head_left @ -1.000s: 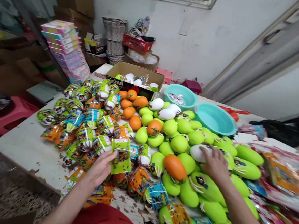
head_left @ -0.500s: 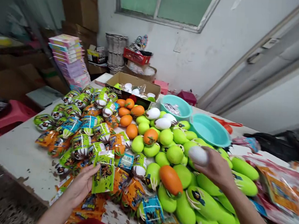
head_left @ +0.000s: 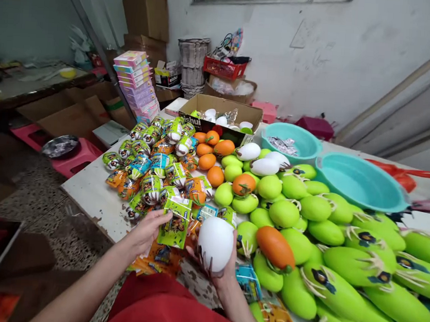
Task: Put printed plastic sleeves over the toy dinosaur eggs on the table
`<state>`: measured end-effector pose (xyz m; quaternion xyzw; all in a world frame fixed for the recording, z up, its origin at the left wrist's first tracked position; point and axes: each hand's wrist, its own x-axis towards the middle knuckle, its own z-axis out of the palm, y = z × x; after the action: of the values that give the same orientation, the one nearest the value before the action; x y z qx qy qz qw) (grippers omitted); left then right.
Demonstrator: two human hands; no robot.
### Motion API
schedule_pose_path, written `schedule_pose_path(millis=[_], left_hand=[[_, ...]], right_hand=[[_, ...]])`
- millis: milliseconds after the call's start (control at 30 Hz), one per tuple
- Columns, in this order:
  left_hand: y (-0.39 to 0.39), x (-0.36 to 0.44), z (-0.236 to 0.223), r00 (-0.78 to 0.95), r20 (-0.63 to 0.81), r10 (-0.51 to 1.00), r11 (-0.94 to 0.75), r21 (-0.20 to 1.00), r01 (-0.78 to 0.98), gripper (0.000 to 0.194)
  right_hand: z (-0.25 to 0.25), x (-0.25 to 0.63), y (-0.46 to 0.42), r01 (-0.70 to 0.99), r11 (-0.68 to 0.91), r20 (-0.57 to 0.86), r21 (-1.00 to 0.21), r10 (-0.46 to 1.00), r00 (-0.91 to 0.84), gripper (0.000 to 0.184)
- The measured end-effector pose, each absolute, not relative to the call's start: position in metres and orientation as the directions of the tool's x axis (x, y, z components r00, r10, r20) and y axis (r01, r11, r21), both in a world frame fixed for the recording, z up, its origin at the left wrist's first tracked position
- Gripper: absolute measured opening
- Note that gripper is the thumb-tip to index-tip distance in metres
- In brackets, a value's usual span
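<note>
My left hand (head_left: 145, 233) pinches a flat green printed bag (head_left: 175, 221) by its left side, over the front of the table. Close to the bag, my right hand (head_left: 223, 274) is wrapped from below round a white plastic egg (head_left: 216, 243) with dark claw-like marks near its bottom. Left of and behind the bag lies a heap of wrapped eggs (head_left: 151, 188) in green, orange and blue bags. Right of my right hand spread many bare green eggs (head_left: 297, 244), with an orange egg (head_left: 275, 247) on top. Several white eggs (head_left: 264, 167) lie farther back.
Behind the eggs stand a cardboard box (head_left: 221, 110) of white cups and two turquoise basins (head_left: 363, 182), the left one holding small silvery packets. Flat orange bags (head_left: 161, 260) lie at the table's front edge. A pink stool (head_left: 74, 159) with a metal bowl stands left.
My right hand has picked the white egg from among the green ones and brought it left, beside the bag. My left hand keeps its hold on the green bag. The view has turned left.
</note>
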<state>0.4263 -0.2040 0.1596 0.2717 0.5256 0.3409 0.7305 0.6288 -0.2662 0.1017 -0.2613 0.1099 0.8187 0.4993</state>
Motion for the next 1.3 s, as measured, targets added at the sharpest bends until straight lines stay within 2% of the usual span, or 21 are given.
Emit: schedule_pose_path(millis=[100,200,333,467,667,800,900,1100,1200,1300], left_hand=[[-0.202,0.417,0.163,0.323,-0.539,0.778,0.604,0.784,-0.145,0.035],[-0.202,0.407,0.161,0.304,-0.537,0.786,0.569,0.822,-0.017,0.032],[-0.204,0.396,0.160,0.323,-0.609,0.725,0.636,0.771,0.027,0.031],[-0.207,0.389,0.164,0.383,-0.646,0.660,0.699,0.715,0.003,0.030],[-0.211,0.380,0.166,0.429,-0.640,0.638,0.690,0.722,0.051,0.031],[-0.206,0.381,0.163,0.461,-0.623,0.632,0.686,0.726,0.041,0.031],[-0.202,0.385,0.164,0.486,-0.634,0.601,0.700,0.711,0.063,0.035],[-0.203,0.390,0.178,0.612,-0.546,0.573,0.565,0.804,0.189,0.032],[-0.204,0.386,0.185,0.644,-0.532,0.551,0.532,0.818,0.221,0.030],[-0.206,0.383,0.188,0.631,-0.497,0.596,0.472,0.852,0.226,0.029]], right_hand=[[0.088,0.612,-0.264,-0.795,-0.606,-0.556,-0.026,0.670,-0.492,0.063],[0.080,0.598,-0.270,-0.730,-0.682,-0.574,-0.045,0.616,-0.540,0.060],[0.077,0.595,-0.284,-0.628,-0.777,-0.581,-0.044,0.531,-0.616,0.063],[0.075,0.603,-0.294,-0.620,-0.772,-0.578,-0.139,0.571,-0.582,0.050],[0.078,0.602,-0.291,-0.551,-0.779,-0.540,-0.300,0.615,-0.575,0.055],[0.083,0.600,-0.289,-0.507,-0.751,-0.457,-0.423,0.660,-0.596,0.057],[0.087,0.599,-0.287,-0.448,-0.787,-0.476,-0.425,0.615,-0.628,0.049],[0.091,0.592,-0.286,-0.414,-0.755,-0.376,-0.508,0.627,-0.682,0.071],[0.091,0.591,-0.287,-0.405,-0.762,-0.343,-0.506,0.608,-0.716,0.072],[0.094,0.591,-0.288,-0.417,-0.755,-0.328,-0.506,0.616,-0.716,0.072]])
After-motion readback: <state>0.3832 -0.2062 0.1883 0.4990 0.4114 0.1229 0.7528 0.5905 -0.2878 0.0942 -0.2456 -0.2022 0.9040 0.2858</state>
